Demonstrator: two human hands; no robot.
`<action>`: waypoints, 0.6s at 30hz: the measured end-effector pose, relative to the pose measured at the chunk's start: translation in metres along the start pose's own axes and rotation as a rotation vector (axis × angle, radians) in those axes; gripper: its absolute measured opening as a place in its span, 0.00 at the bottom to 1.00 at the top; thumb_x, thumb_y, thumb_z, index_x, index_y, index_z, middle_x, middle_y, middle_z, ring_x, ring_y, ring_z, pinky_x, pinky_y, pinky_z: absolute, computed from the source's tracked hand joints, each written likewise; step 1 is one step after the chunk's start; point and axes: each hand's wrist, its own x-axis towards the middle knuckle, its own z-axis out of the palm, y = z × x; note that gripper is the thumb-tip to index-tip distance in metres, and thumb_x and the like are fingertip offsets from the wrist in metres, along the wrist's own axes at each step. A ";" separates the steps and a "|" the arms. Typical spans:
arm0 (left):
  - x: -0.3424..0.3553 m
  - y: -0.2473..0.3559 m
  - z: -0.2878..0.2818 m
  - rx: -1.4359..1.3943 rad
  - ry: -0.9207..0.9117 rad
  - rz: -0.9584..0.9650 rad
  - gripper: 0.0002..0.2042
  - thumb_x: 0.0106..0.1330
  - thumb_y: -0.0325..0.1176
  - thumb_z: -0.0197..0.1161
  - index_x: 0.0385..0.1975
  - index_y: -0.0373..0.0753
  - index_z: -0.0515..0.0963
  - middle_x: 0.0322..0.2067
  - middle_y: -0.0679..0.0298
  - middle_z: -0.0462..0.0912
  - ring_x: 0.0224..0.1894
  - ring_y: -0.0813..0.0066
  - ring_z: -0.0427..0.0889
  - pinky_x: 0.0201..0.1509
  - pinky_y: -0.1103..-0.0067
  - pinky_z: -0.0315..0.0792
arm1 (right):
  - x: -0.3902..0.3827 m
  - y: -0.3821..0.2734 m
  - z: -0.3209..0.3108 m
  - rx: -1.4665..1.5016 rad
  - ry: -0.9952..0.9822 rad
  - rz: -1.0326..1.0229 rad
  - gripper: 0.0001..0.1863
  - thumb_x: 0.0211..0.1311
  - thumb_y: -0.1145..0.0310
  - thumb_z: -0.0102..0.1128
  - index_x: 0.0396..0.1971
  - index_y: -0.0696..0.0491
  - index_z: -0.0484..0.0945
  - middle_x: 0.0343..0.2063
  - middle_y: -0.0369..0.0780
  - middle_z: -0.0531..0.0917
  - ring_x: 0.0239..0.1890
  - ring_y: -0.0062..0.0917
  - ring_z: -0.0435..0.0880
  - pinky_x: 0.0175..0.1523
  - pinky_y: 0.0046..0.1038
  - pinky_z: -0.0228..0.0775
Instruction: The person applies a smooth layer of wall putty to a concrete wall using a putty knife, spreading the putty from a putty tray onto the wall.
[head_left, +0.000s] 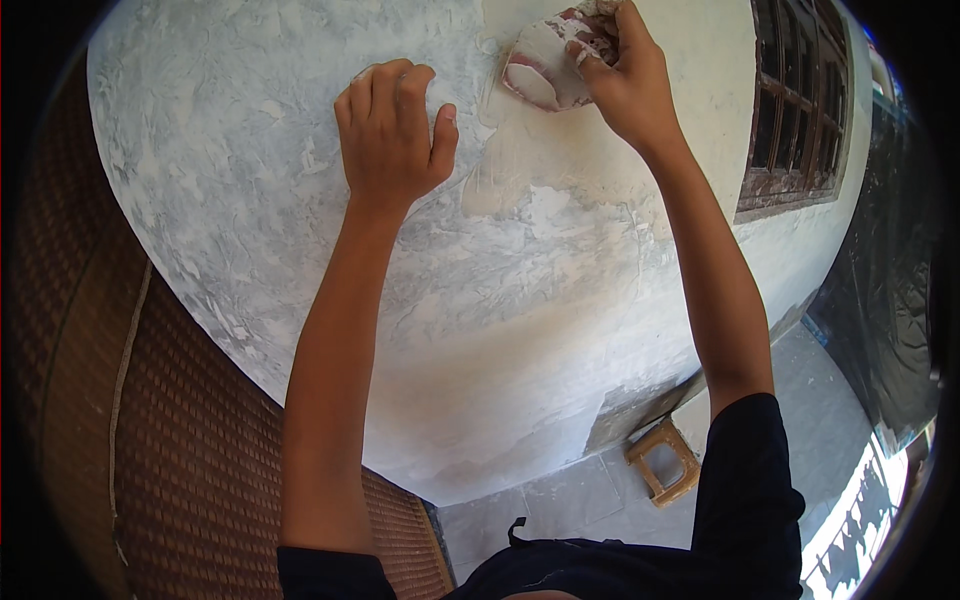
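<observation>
My right hand (632, 88) grips a flat putty scraper (545, 62) at the upper right. Its reddish-brown face is smeared with white putty, and its far edge is hidden behind my fingers. The scraper is up against or very close to the wall; I cannot tell whether it touches. My left hand (388, 135) rests with its back toward me against the wall (270, 190), fingers a little bent and thumb apart, nothing in it. Patchy grey-white putty covers the wall around that hand, while a smoother cream area lies under the scraper.
A window with a dark wooden frame (795, 110) is set in the wall at the right. Woven brown matting (200, 400) stands along the left. Below, a small yellowish stool (663, 462) sits on grey floor tiles (570, 500). Dark plastic sheeting (885, 270) hangs at far right.
</observation>
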 end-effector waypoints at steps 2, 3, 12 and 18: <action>0.000 -0.001 -0.001 0.006 -0.002 0.004 0.16 0.64 0.40 0.53 0.49 0.41 0.67 0.45 0.59 0.74 0.48 0.60 0.70 0.52 0.65 0.59 | -0.009 -0.004 0.004 0.060 -0.144 -0.042 0.14 0.54 0.80 0.58 0.40 0.59 0.68 0.36 0.47 0.81 0.41 0.31 0.82 0.48 0.28 0.72; 0.000 -0.001 -0.002 0.010 -0.001 0.008 0.16 0.64 0.40 0.53 0.49 0.41 0.68 0.45 0.59 0.74 0.48 0.60 0.70 0.52 0.65 0.59 | -0.016 -0.007 0.008 0.023 -0.293 -0.043 0.15 0.52 0.81 0.58 0.40 0.59 0.67 0.36 0.49 0.81 0.40 0.35 0.81 0.47 0.31 0.72; 0.000 0.000 -0.002 0.004 -0.007 0.013 0.16 0.62 0.38 0.54 0.48 0.41 0.68 0.45 0.59 0.74 0.48 0.60 0.70 0.51 0.65 0.60 | -0.031 0.004 0.005 0.143 -0.054 0.103 0.14 0.55 0.80 0.54 0.43 0.59 0.68 0.36 0.45 0.81 0.39 0.28 0.80 0.47 0.27 0.71; 0.002 0.002 0.000 0.015 0.016 0.009 0.16 0.63 0.39 0.54 0.48 0.41 0.68 0.45 0.59 0.74 0.48 0.60 0.71 0.52 0.65 0.59 | -0.023 0.016 -0.009 0.131 0.165 0.225 0.16 0.52 0.77 0.56 0.42 0.60 0.68 0.33 0.53 0.81 0.39 0.47 0.82 0.45 0.35 0.73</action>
